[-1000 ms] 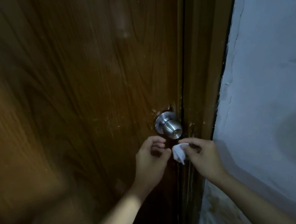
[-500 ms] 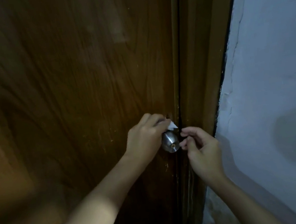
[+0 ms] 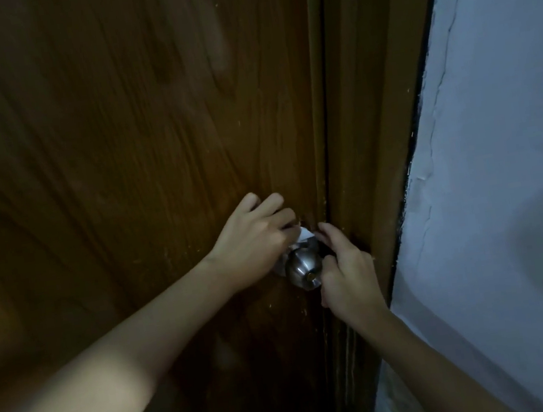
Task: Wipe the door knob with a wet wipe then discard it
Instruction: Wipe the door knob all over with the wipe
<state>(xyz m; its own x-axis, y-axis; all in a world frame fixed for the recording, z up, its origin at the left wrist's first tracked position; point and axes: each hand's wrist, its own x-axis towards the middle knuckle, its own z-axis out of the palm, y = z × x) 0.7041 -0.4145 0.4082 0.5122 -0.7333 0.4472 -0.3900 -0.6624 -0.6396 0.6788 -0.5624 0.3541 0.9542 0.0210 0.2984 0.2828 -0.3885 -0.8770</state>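
A round silver door knob (image 3: 304, 268) sticks out of a dark brown wooden door (image 3: 124, 149) near its right edge. A small white wet wipe (image 3: 305, 236) is pressed against the top and back of the knob. My left hand (image 3: 254, 242) reaches in from the left and holds the wipe there, fingers curled over the knob's neck. My right hand (image 3: 346, 273) is on the knob's right side, its fingertips touching the wipe and the knob. Most of the wipe is hidden under my fingers.
The wooden door frame (image 3: 376, 122) runs down just right of the knob. Beyond it is a pale blue-white wall (image 3: 503, 140) with cracked paint along the frame edge. The scene is dim.
The wipe passed from my right hand, below the knob, up onto the knob under my left hand. Both hands rose and closed in around the knob.
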